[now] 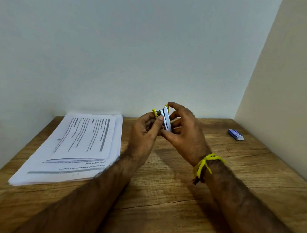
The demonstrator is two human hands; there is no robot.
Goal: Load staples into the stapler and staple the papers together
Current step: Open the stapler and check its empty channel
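Yellow-trimmed stapler [164, 117] stands nearly upright, long axis vertical, pinched between left hand [144, 132] and right hand [184, 132], papers [72, 147] lying leftward

Two bare forearms reach forward from the bottom edge and meet at the centre, raised above the worktop [162, 197]. The left hand [144, 132] is turned palm inward, its thumb lying up along the stapler [165, 119] and its fingers curled behind it. The right hand [185, 134] faces it, index finger arched over the stapler's top end, thumb pressed near its lower end, the other fingers loosely bent. A yellow thread [206, 163] is tied round the right wrist.
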